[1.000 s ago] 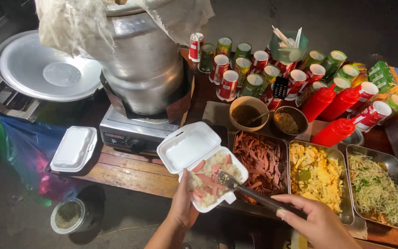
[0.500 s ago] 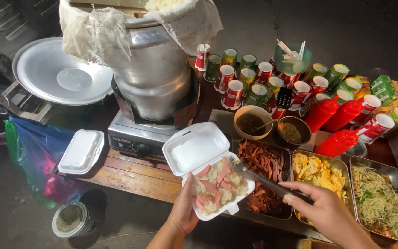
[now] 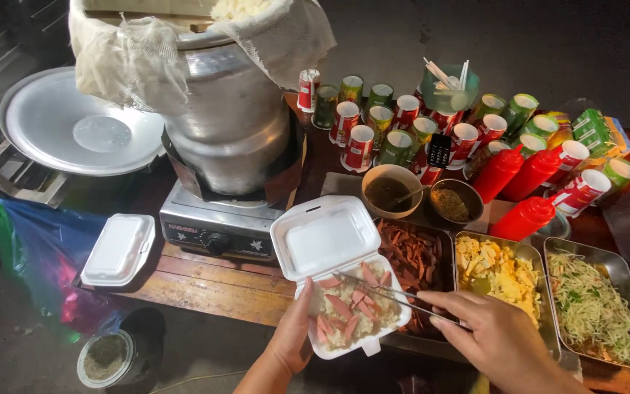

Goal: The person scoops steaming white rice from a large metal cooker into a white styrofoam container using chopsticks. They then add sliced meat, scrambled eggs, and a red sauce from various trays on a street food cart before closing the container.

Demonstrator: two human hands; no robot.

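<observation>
Left hand (image 3: 291, 335) holds an open foam box (image 3: 344, 281); right hand (image 3: 486, 339) grips tongs (image 3: 391, 294) over it.

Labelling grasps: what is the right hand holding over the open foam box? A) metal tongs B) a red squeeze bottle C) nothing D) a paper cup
A: the right hand grips thin metal tongs whose tips reach over the foam box of rice and sausage slices held by the left hand.
</observation>
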